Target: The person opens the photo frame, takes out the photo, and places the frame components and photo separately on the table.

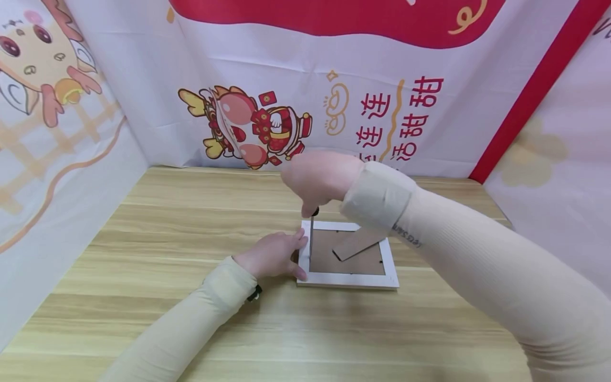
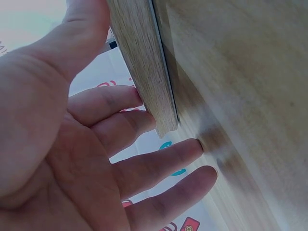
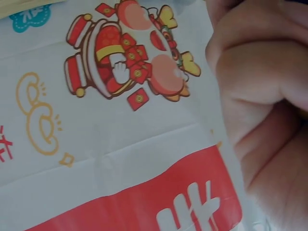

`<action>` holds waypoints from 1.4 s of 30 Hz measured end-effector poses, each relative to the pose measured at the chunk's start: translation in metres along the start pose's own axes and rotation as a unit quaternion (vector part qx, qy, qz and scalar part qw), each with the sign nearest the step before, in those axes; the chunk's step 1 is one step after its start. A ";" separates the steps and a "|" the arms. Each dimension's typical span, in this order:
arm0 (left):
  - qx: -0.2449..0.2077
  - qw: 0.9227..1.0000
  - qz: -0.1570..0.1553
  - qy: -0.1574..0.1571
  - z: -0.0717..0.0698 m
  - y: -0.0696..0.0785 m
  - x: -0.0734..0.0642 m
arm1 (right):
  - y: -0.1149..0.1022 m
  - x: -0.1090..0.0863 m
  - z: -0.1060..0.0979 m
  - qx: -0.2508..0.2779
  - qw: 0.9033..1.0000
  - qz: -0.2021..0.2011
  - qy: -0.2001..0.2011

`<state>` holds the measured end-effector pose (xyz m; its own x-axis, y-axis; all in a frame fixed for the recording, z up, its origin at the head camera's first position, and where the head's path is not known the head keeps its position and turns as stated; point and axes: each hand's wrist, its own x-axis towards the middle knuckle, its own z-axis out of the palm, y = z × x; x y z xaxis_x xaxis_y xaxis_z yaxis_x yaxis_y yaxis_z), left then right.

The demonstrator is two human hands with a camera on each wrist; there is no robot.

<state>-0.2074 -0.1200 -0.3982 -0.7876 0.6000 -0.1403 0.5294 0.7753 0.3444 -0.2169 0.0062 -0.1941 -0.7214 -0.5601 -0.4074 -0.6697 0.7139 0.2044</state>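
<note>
pale sleeve (image 1: 458,239) nearest; i see the right hand (image 1: 321,178) curled round a slim upright tool (image 1: 312,236), pointing down at the left rail of a white frame (image 1: 348,279) on the bench (image 1: 167,265); the left hand (image 1: 271,254), fingers spread, touches that edge.

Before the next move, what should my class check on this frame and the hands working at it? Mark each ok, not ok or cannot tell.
1. Frame lying back side up on the table: ok.
2. Left hand touching the frame's left border: ok.
3. Right hand holding the thin tool above that border: ok.
4. Tool tip properly seated: cannot tell.
5. Backing board inside the frame: ok.
6. All four corners visible from the head: not ok; the right sleeve hides one.
</note>
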 end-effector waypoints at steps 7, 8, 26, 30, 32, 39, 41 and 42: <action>0.018 0.999 0.024 0.014 -0.002 0.001 -0.001 | -0.012 0.004 -0.007 -0.023 1.000 -0.003 -0.009; 0.019 0.999 0.024 0.015 -0.002 0.001 -0.001 | -0.012 0.004 -0.007 -0.024 1.000 0.000 -0.010; 0.021 1.000 0.005 -0.004 0.001 0.002 0.001 | 0.057 -0.048 0.008 0.088 0.994 0.046 0.052; 0.013 1.000 -0.005 -0.003 0.001 0.002 0.001 | 0.081 -0.072 0.025 0.076 0.989 0.059 0.113; 0.008 1.000 -0.005 -0.001 0.001 0.002 0.000 | 0.093 -0.082 0.038 0.090 0.985 0.063 0.134; 0.014 1.000 0.002 0.004 0.002 0.003 -0.001 | 0.134 -0.098 0.103 0.210 0.956 0.053 0.195; 0.017 1.000 0.004 0.005 0.003 0.002 -0.001 | 0.144 -0.099 0.124 0.232 0.949 0.061 0.205; 0.018 1.000 0.005 0.005 0.003 0.002 -0.001 | 0.149 -0.100 0.134 0.238 0.946 0.069 0.209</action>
<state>-0.2051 -0.1185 -0.3999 -0.7847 0.6066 -0.1274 0.5486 0.7754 0.3127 -0.2206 0.2246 -0.2424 -0.8700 -0.4930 0.0025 -0.4798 0.8454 -0.2349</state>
